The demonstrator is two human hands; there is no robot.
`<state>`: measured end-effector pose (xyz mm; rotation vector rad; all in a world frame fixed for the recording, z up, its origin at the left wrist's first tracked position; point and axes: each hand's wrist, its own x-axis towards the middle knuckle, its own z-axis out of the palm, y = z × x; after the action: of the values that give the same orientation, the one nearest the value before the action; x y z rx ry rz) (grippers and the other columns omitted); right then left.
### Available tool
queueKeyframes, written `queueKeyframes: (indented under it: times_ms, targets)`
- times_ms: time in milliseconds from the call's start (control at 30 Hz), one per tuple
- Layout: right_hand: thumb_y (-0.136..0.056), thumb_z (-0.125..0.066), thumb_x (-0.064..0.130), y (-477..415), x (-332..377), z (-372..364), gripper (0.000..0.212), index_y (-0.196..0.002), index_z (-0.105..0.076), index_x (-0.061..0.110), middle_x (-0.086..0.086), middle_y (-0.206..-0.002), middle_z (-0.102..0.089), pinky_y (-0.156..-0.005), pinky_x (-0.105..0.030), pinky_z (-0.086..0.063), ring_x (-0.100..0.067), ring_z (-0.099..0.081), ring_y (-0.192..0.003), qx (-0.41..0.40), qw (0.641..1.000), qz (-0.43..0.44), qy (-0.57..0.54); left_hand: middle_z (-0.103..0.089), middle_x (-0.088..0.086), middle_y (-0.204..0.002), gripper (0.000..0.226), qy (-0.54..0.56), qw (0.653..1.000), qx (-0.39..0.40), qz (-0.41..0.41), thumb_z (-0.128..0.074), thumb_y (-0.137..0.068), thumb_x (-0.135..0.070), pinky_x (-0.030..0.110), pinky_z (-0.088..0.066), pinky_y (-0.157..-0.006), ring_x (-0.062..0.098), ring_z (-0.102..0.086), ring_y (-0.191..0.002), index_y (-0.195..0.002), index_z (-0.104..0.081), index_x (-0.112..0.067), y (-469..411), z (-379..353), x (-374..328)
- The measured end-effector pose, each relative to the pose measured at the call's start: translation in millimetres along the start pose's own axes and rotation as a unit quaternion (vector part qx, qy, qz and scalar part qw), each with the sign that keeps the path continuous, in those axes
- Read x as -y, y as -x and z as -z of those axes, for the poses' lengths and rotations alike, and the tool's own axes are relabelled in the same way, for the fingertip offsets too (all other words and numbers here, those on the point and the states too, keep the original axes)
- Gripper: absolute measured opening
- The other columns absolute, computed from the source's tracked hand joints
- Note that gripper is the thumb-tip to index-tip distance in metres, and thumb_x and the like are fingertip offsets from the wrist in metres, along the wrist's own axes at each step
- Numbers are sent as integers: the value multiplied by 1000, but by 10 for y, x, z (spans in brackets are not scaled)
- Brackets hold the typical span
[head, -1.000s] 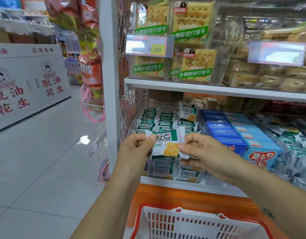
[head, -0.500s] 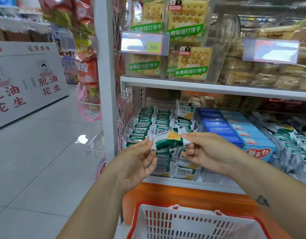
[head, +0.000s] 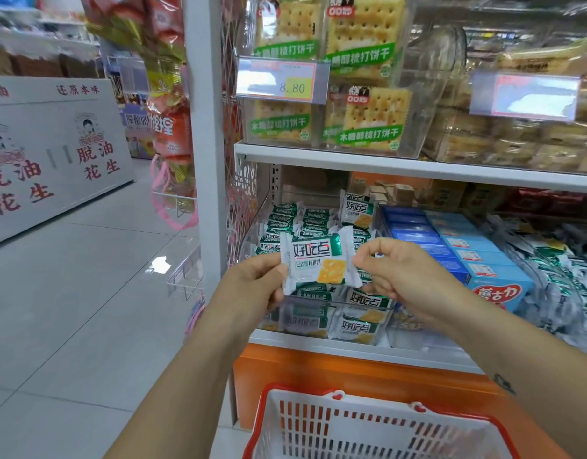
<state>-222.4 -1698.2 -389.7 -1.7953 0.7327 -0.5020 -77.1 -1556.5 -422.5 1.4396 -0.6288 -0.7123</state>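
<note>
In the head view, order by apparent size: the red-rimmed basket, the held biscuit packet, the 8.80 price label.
1. The basket: clearly largest, though nearest the camera and partly cut off.
2. The biscuit packet and the price label: they look about alike; the packet is nearer, so unranked.

1. I see one small biscuit packet [head: 318,263]: white wrapper, green band across the top, large Chinese lettering, a yellow cracker printed at lower right.
2. It looks sealed, its ends crimped, its front facing me, nearly level.
3. It hangs in the air, pinched at its side edges between the left hand [head: 252,286] and the right hand [head: 404,279].
</note>
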Motion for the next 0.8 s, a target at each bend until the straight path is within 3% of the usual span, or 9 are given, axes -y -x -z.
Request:
queueKeyframes:
  times_ms: [100, 200, 267, 333, 400, 500, 600, 667, 800]
  targets:
    - [-98, -47, 19, 69, 101, -15, 19, -83, -58, 15, -7, -63, -67, -56, -18, -47, -12, -46, -43, 16, 998, 27, -45, -73, 0, -83, 17, 44, 999, 25, -16, -50, -97, -8, 18, -55, -67, 5, -68, -70, -101, -66, -13, 44, -59, -30]
    - [-96, -47, 31, 126, 150, -27, 25, -83, -60, 16, -4, -71, -72, -70, -24, -46, -15, -62, -56, -2, 998, 42, -51, -75, 5, -95, 20, 93, 995, 21, -11, -49, -97, -9, 25, -58, -79, 17, -72, -89, -102, -68, -15, 66, -135, -51]
    - [-91, -55, 34, 148, 137, -25, 23, -80, -62, 15, 4, -67, -71, -68, -20, -39, -8, -65, -61, -21, 998, 62, 1, -75, 7, -97, 20, 109, 994, 11, -10, -54, -95, -17, 31, -57, -84, 20, -71, -92, -92, -74, -17, 75, -155, -60]
    - [-85, -66, 27, 171, 105, -42, 15, -77, -64, 16, 9, -68, -70, -72, -19, -42, -2, -65, -68, -24, 995, 83, 39, -75, 4, -95, 19, 75, 997, -2, -31, -63, -84, -35, 37, -55, -86, 20, -70, -93, -80, -75, -21, 99, -154, -60]
    - [-80, -73, 17, 173, 52, -69, 11, -73, -65, 17, 10, -71, -71, -74, -21, -49, -7, -66, -72, -26, 994, 100, 35, -73, -3, -97, 21, 9, 998, -31, -52, -69, -74, -44, 35, -51, -85, 15, -66, -95, -74, -71, -23, 103, -148, -48]
    - [-78, -74, 6, 169, -20, -111, 18, -71, -65, 21, 12, -72, -70, -71, -19, -53, -9, -64, -71, -57, 990, 128, 27, -69, -10, -86, 13, -9, 995, -56, -76, -72, -80, -25, 22, -48, -70, 6, -63, -81, -77, -61, -19, 88, -146, -32]
    - [-80, -71, 1, 196, -103, -160, 28, -70, -64, 26, 16, -77, -70, -72, -14, -50, -1, -64, -74, -106, 975, 192, 42, -64, 0, -86, 20, 26, 995, -33, -95, -70, -82, -8, 20, -53, -69, 4, -66, -70, -86, -51, -15, 89, -163, -26]
    - [-81, -68, -2, 228, -152, -179, 33, -70, -64, 28, 16, -80, -70, -76, -11, -48, 1, -65, -80, -136, 964, 224, 45, -64, -4, -81, 26, 51, 993, -15, -108, -67, -82, 2, 12, -50, -63, 2, -67, -71, -88, -46, -13, 110, -189, -41]
    - [-81, -67, -6, 250, -260, -194, 35, -70, -64, 27, 17, -78, -70, -76, -10, -48, 0, -65, -80, -179, 953, 242, 20, -58, 13, -88, 34, 23, 987, 12, -159, -67, -81, 4, 23, -56, -75, 18, -63, -83, -87, -42, -18, 126, -223, -19]
